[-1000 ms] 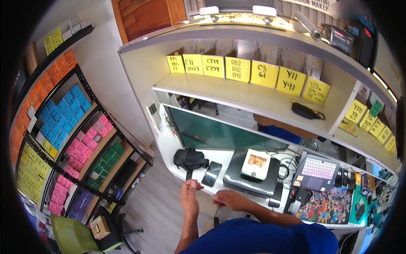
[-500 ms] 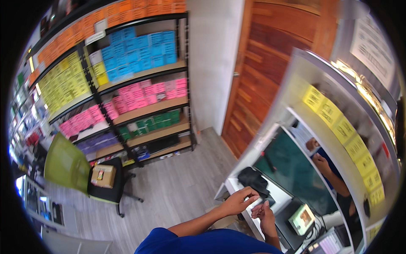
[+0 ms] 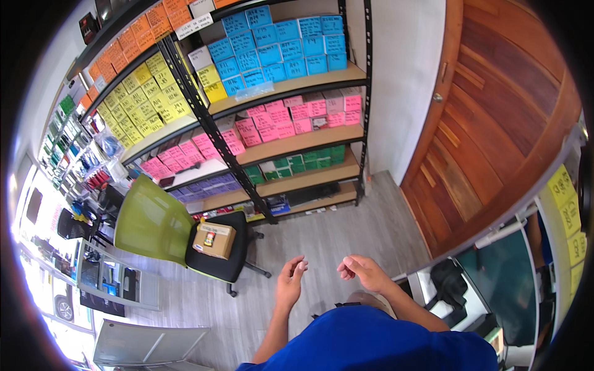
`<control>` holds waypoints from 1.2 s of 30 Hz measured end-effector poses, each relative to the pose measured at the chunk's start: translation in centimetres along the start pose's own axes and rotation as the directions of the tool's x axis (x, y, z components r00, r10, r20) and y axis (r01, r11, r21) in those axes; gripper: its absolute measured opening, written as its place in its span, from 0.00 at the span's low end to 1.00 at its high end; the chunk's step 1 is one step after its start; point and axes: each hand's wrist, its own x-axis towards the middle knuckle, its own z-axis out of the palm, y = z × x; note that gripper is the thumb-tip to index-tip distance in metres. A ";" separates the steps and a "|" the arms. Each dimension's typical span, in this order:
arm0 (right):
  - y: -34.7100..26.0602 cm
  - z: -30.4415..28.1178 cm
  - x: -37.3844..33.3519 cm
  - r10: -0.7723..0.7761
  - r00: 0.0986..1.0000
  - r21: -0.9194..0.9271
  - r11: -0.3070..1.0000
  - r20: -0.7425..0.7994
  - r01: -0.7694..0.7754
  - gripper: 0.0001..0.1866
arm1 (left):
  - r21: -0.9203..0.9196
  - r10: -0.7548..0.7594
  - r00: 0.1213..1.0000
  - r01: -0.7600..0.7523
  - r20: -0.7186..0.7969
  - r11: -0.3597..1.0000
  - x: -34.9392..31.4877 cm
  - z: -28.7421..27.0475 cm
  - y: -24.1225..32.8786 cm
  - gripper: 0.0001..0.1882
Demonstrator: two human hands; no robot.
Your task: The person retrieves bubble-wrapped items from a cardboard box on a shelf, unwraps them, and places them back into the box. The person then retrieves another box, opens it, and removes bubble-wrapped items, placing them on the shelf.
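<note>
My left hand [image 3: 289, 282] is raised in front of my body above the grey floor, its fingers loosely bent and apart, with nothing in it. Across a gap from it, my right hand [image 3: 364, 273] hangs at about the same height, its fingers curled inward but not closed, and no object shows there. Neither hand touches anything. Nearest to my left hand is the green-backed office chair [image 3: 154, 216] with a black seat. A small brown cardboard box [image 3: 214, 239] rests on that seat, with a little red and yellow item [image 3: 210, 238] on its top.
Ahead stands a black-framed shelf [image 3: 291, 142] with rows of blue boxes [image 3: 266, 52], pink boxes [image 3: 297, 117] and yellow boxes [image 3: 145, 99]. A wooden door [image 3: 489, 123] is at the right. A white desk [image 3: 427, 281] holds a black bag [image 3: 448, 284]. A grey panel [image 3: 148, 343] stands lower left.
My view has swung left, from the desk toward the chair and shelf. My hands have moved away from the desk and farther apart, and are now over the floor.
</note>
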 end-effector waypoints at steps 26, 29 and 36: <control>-8.9 -16.6 33.2 -0.251 0.959 -0.021 0.968 -0.132 0.251 0.28 | 0.660 0.595 0.290 -0.388 0.750 -0.643 69.9 13.8 44.9 0.31; -7.0 -16.4 33.3 -0.209 0.929 0.002 0.975 -0.304 0.220 0.31 | 0.670 0.601 0.298 -0.366 0.742 -0.646 72.1 15.0 47.8 0.39; -9.4 -14.0 37.4 -0.240 0.871 0.007 0.963 -0.428 0.269 0.30 | 0.661 0.627 0.214 -0.314 0.749 -0.682 75.5 15.1 47.1 0.49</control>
